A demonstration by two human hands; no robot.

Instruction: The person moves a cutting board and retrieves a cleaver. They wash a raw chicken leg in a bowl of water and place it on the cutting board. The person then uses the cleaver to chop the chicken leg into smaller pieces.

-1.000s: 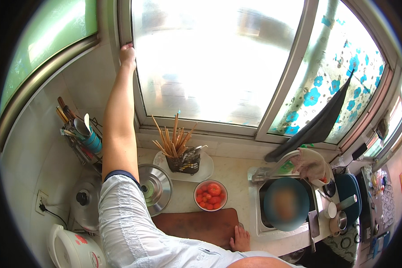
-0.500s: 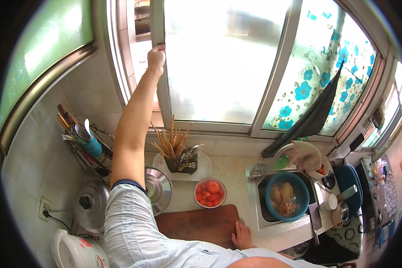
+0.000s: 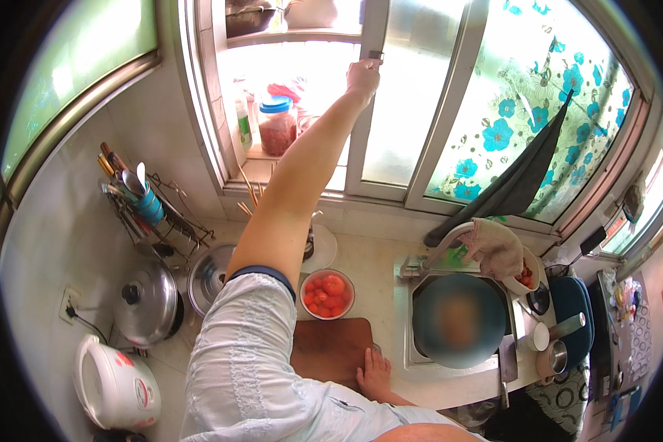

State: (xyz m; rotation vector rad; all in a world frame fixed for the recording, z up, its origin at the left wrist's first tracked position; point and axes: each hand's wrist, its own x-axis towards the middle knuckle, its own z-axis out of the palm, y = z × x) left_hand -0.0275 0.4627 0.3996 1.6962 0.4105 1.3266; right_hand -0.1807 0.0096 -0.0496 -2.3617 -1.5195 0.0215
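Observation:
My left hand [image 3: 364, 79] is stretched far forward, its fingers closed on the upright frame of the sliding window [image 3: 368, 140], by a small dark latch. Through the gap left of that frame show a shelf and a blue-lidded jar [image 3: 278, 125] of reddish contents. My right hand [image 3: 375, 374] lies flat, fingers out, over the right edge of a brown cutting board [image 3: 331, 346]. Behind the board stands a bowl of red tomatoes [image 3: 327, 293]. My left arm partly hides the chopsticks and their holder.
A blurred basin [image 3: 429, 342] sits in the sink at right, with a cleaver [image 3: 507, 361] beside it. A cloth [image 3: 490, 247] hangs over the faucet. On the left are a lidded pot [image 3: 144, 306], a white rice cooker [image 3: 118, 387] and a utensil rack [image 3: 155, 210].
My left hand has slid the window sash to the right, widening the gap and bringing the jar and shelf into sight. My right hand stays at the board's edge.

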